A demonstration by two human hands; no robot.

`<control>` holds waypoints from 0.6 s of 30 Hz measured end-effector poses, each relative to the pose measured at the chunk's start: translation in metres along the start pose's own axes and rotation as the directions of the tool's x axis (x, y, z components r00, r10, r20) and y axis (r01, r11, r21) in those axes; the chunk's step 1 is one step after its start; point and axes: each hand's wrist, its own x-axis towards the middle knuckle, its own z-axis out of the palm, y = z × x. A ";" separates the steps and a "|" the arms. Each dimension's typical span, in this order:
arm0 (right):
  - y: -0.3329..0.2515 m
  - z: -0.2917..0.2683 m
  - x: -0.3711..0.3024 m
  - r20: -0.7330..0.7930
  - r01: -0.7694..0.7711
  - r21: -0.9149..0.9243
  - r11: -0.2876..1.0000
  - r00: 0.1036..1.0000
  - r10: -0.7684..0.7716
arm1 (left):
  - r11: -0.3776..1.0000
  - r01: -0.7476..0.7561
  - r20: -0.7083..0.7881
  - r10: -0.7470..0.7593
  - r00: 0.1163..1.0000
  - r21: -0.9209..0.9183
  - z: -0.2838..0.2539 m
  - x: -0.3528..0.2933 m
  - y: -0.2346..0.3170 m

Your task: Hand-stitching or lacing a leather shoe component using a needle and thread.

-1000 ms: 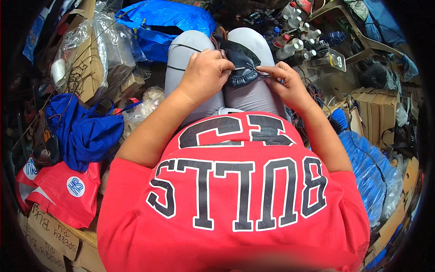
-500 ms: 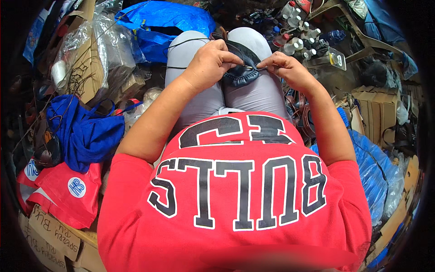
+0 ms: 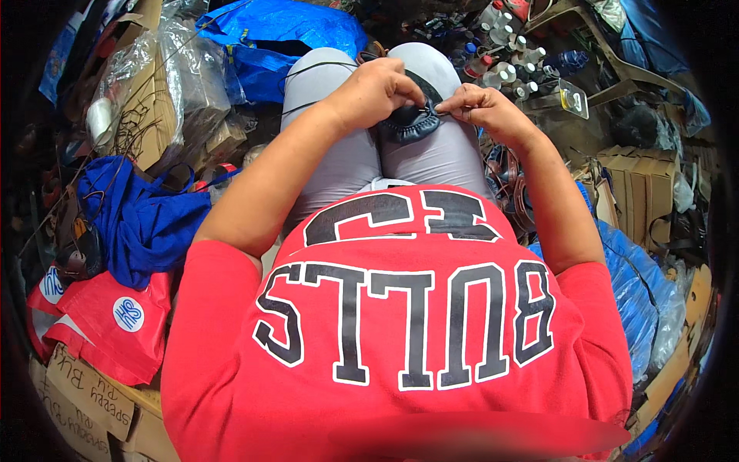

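A dark leather shoe upper (image 3: 412, 129) with a gathered, stitched toe rests across my thighs. My left hand (image 3: 379, 92) leans over it from the left, thumb and forefinger pinched close to the stitched edge. Whatever sits in that pinch is too small to make out. On the other side, my right hand (image 3: 486, 112) pinches the upper's right edge, its other fingers curled in. A tiny pale glint shows between the two sets of fingertips. A thin dark cord (image 3: 312, 68) loops over my left thigh toward the left hand.
A blue plastic bag (image 3: 308, 27) lies beyond my knees. Several capped bottles (image 3: 504, 73) stand at the far right, near a cardboard box (image 3: 635, 181). On the left are blue cloth (image 3: 142, 219), a red bag (image 3: 115, 331) and clear plastic wrapping (image 3: 192, 77).
My left hand has moved slightly right and turned, its fingertips now nearer the right hand's. The right hand has barely shifted and still pinches the upper's edge.
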 end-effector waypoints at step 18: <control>0.002 0.022 -0.005 -0.180 -0.068 0.314 0.947 0.975 0.130 | 0.796 0.461 0.022 -0.493 0.870 -0.392 0.013 -0.013 0.025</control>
